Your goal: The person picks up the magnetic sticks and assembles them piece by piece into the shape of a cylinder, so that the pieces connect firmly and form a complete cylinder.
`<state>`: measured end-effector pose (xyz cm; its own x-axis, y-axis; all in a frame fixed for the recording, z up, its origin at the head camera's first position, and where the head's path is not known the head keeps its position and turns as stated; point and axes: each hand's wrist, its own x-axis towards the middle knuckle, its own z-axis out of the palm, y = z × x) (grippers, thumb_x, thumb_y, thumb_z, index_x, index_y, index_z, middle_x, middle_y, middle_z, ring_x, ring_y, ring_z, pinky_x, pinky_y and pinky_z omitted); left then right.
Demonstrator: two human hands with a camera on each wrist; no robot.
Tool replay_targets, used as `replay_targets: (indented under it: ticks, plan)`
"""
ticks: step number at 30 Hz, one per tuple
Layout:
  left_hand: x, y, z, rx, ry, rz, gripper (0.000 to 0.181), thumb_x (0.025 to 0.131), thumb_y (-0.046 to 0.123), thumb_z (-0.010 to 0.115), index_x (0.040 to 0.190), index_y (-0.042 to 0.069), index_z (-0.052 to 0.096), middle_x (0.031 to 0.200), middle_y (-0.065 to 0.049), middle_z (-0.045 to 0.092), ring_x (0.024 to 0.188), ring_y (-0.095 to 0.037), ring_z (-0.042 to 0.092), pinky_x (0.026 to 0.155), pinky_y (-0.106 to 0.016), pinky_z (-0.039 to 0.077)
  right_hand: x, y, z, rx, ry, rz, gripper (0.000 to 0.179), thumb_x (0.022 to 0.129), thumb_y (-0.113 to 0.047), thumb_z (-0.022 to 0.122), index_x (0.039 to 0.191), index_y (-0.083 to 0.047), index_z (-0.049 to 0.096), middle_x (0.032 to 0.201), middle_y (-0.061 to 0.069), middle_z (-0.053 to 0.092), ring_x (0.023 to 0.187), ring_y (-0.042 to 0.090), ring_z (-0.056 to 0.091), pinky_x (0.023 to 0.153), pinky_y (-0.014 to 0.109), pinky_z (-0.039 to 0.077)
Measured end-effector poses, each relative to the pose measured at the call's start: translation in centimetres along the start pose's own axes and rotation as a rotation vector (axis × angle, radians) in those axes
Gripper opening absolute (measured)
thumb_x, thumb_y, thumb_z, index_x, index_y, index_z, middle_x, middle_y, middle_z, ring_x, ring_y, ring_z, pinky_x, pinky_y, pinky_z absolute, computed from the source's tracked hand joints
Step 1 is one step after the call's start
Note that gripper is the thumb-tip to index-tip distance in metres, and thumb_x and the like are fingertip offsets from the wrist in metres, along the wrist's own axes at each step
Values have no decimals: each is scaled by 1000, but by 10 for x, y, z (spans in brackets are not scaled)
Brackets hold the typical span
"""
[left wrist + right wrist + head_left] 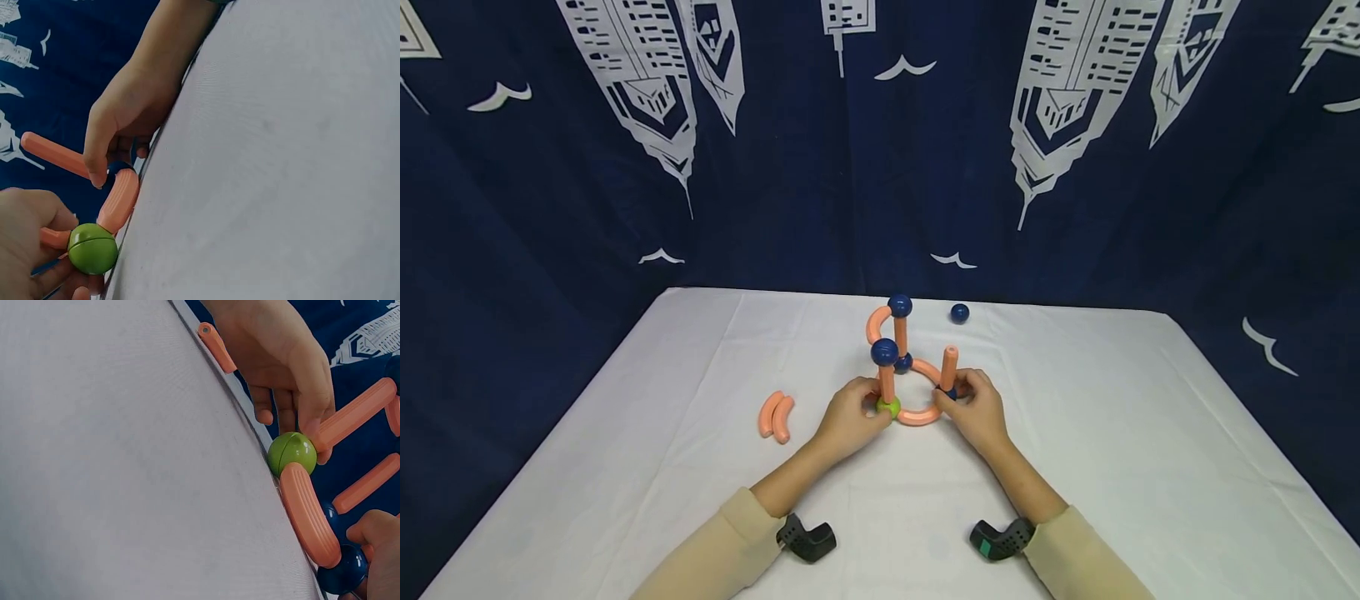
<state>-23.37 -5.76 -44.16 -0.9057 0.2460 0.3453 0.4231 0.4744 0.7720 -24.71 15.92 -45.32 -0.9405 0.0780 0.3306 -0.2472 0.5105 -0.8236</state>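
Note:
A frame of orange magnetic rods and balls stands on the table. Its base is a ring of curved rods (pixel 919 417) joined by balls. My left hand (pixel 850 417) pinches the green ball (pixel 292 454) at the near left, below an upright straight rod (pixel 887 383) topped by a blue ball (pixel 884 352). Between thumb and fingers, my right hand (pixel 976 411) holds the blue ball (pixel 342 570) at the right; the straight rod (pixel 950 367) above it has a bare top. Behind, another post (pixel 900 336) carries a blue ball (pixel 899 306), from which a curved rod (pixel 876 322) bends forward.
Two loose curved rods (pixel 782 419) lie side by side left of my left hand. A single blue ball (pixel 959 313) sits near the back edge of the white table (pixel 1120 400). Behind the table hangs a dark blue printed cloth (pixel 790 200).

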Motion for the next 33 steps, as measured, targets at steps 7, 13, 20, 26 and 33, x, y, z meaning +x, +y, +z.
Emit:
replay_targets:
  ticks: [7,13,20,26,33]
  plan:
    - [-2,-3,3,65,29,49,26,82,14,78,103,2,69,97,-7,62,88,-20,60,78,-35,50,0,0,-1,-9,-6,-4,29,77,-13,80,100,-1,68,92,10,57,85,24,54,71,26,40]
    - [-1,-4,4,98,69,71,24,80,11,78,100,2,69,93,-6,62,85,-20,60,77,-36,50,-1,0,-2,-3,-12,-31,27,77,-12,80,98,-1,68,89,10,57,81,23,53,69,25,41]
    - [-1,-5,2,110,139,18,28,79,12,78,104,2,68,100,-9,64,90,-22,62,81,-38,50,-1,1,1,-2,-32,-100,28,74,-10,83,96,0,68,86,8,58,76,22,54,65,24,42]
    - [0,-10,2,112,180,-16,28,81,10,76,106,1,67,103,-10,63,92,-23,62,84,-38,50,-1,0,2,-1,-71,-113,29,74,-10,84,96,0,68,88,7,60,77,21,55,66,25,43]
    - [1,-14,1,110,212,-31,30,81,10,76,108,0,66,103,-10,63,92,-24,61,84,-38,50,-2,-1,4,10,-99,-116,28,74,-10,84,95,-1,68,89,7,61,77,21,56,67,25,44]
